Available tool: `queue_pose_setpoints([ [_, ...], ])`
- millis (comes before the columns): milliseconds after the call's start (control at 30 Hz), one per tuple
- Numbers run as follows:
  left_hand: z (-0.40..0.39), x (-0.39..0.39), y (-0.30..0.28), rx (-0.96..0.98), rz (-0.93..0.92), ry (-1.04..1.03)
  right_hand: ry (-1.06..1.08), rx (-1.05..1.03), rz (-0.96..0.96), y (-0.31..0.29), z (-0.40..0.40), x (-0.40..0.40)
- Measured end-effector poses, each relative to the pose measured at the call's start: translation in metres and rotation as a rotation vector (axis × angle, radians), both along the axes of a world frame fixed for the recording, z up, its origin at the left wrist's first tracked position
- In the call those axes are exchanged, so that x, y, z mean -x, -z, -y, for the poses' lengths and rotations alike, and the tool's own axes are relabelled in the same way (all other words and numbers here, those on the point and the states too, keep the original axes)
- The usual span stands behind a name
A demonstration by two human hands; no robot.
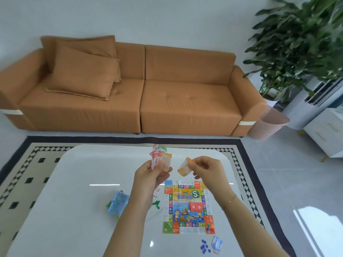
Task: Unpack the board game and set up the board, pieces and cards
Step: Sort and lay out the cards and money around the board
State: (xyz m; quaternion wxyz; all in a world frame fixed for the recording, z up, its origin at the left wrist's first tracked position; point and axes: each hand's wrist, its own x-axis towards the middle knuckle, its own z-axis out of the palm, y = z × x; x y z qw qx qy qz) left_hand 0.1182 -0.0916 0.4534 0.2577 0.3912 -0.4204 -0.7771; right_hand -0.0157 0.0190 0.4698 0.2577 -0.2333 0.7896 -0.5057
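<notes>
Head view. Both hands raised above the white glossy surface [78, 182], forearms coming in from the bottom edge.

Left hand [148, 175]: grip closed round a fanned stack of cards [161, 160], orange, pink and green faces showing, thumb across the front of the fan. The stack is held off the surface, just above its far half.

Right hand [206, 168]: grip narrow, thumb and forefinger pinching a single orange card [184, 167] by its upper right corner. The card is tilted, apart from the stack, a small gap between them.

Game board [188, 206]: unfolded, flat on the surface, below and between the two hands, colourful squares round its border and printed artwork in the middle. A red patch [195, 206] sits near its centre; cannot tell whether it is print or cards.

Left of the board: green pieces [156, 204] on the surface, a small red-and-white card [156, 192] partly behind the left wrist, and a light blue box [118, 203] further left.

Near the board's lower right corner: blue pieces [204, 246] scattered on the surface, a small blue packet [217, 242] just beside them.

Beyond the surface: patterned rug [37, 160], orange sofa [185, 101] with two cushions [83, 71], leafy plant [300, 43] at right, pink basket [267, 125] beside the sofa arm.
</notes>
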Motion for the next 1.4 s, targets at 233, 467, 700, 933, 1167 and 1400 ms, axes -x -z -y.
queue_pose_setpoints([
  [233, 0.021, 0.008, 0.032, -0.008, 0.111, -0.021, -0.152, -0.013, 0.248, 0.028, 0.017, 0.01],
  [467, 0.017, 0.012, 0.051, -0.04, 0.116, 0.024, -0.171, 0.014, 0.317, 0.052, 0.035, 0.003],
  [700, 0.028, 0.014, 0.07, 0.034, 0.241, -0.048, -0.186, -0.032, 0.301, 0.07, 0.045, 0.007],
  [933, 0.036, 0.005, 0.079, -0.016, 0.239, 0.064, -0.213, -0.091, 0.283, 0.087, 0.057, 0.008],
  [1167, 0.053, -0.009, 0.1, -0.106, 0.21, -0.067, -0.103, -0.147, 0.298, 0.142, 0.065, 0.011],
  [1400, 0.091, 0.007, 0.165, -0.038, 0.252, -0.195, -0.116, -0.48, 0.188, 0.304, 0.083, 0.035],
])
